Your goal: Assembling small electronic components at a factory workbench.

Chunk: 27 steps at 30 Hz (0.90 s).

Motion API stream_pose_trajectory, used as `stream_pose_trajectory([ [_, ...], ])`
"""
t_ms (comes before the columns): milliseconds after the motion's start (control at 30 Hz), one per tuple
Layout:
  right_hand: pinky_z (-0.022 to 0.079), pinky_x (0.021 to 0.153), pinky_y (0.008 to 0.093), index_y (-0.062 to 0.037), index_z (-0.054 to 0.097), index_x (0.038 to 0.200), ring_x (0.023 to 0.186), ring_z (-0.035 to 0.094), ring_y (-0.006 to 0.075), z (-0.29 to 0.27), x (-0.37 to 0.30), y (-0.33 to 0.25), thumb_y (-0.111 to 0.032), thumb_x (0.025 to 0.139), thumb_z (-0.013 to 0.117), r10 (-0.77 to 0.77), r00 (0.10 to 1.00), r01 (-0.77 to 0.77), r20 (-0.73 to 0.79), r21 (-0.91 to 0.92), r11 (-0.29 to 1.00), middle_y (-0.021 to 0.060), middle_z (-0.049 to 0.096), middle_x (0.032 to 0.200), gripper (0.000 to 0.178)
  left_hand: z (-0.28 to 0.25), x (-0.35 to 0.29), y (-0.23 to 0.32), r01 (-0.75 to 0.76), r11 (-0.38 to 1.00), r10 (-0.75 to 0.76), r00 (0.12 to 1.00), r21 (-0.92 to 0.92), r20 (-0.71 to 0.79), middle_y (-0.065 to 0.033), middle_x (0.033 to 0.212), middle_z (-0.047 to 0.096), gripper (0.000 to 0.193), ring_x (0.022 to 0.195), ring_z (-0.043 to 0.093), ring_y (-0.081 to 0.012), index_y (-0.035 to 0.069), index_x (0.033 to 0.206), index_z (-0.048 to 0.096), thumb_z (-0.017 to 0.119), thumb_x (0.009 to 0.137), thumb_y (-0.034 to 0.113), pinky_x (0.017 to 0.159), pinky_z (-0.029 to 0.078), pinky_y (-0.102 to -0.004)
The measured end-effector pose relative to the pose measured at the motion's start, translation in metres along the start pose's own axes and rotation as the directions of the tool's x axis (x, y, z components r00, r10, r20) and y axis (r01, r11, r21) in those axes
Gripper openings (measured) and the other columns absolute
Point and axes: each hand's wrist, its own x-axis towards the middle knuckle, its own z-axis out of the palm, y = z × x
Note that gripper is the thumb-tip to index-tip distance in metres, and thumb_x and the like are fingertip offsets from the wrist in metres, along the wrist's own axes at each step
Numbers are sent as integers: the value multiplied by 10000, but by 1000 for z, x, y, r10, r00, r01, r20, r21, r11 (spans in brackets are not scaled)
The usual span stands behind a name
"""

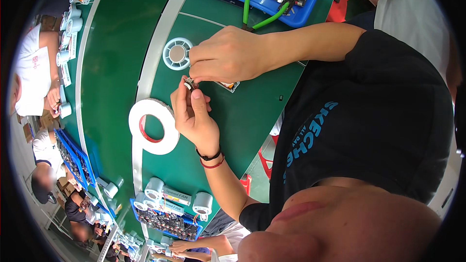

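My left hand (pixel 196 121), with dark and red bands at its wrist, pinches a small electronic part (pixel 189 84) with metallic and pale faces between thumb and fingers. Over it, my right hand (pixel 225 56) has its fingertips closed on the same part's upper end; the fingers hide much of it. Beside the right knuckles lies a round white spoked fan piece (pixel 177 54) with a tan disc at its centre. Partly covered by the right hand, a small board with an orange patch (pixel 230 86) rests on the green table. A roll of white tape (pixel 167 138) lies by my left hand.
Green-handled pliers (pixel 247 7) lean at a blue tray (pixel 305 17) heaped with dark circuit boards. White handheld fans (pixel 202 203) stand near another blue bin of boards (pixel 167 225). Across the green belt (pixel 114 53), a co-worker's hand (pixel 53 98) touches a white fan.
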Motion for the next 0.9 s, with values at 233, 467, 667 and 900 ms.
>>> stream_pose_trajectory([
  [233, 466, 484, 292, -79, 652, 870, 620, 586, 152, -4, 0, 1, -122, 854, 705, -48, 999, 48, 0, -65, 997, 23, 542, 827, 69, 1, 1, 4, 84, 995, -83, 996, -58, 19, -60, 1039, 595, 347, 728, 559, -79, -56, 1342, 604, 592, 1037, 109, 552, 433, -211],
  [467, 483, 496, 292, -75, 641, 877, 624, 583, 154, 1, -1, 2, -104, 797, 695, -85, 994, 91, 64, -98, 991, 28, 543, 837, 101, 0, 1, 5, 102, 991, -101, 995, -84, 10, -61, 1045, 602, 342, 714, 556, -73, -58, 1325, 615, 605, 1034, 121, 542, 431, -206],
  [667, 494, 507, 291, -70, 644, 888, 642, 590, 158, 0, -4, 5, -120, 797, 704, -96, 988, 106, 124, -80, 991, 27, 545, 843, 120, -4, 0, 12, 181, 983, -182, 983, 40, 20, -34, 992, 611, 326, 675, 550, -66, -66, 1284, 637, 631, 1021, 128, 513, 415, -202],
  [900, 491, 509, 303, -73, 651, 882, 683, 610, 161, -5, 5, 5, -147, 813, 741, -110, 989, 105, 97, 53, 993, 22, 554, 839, 136, -17, 3, 19, 354, 934, -346, 929, -41, 136, -23, 928, 624, 318, 654, 546, -61, -72, 1252, 649, 648, 1009, 133, 488, 401, -206],
])
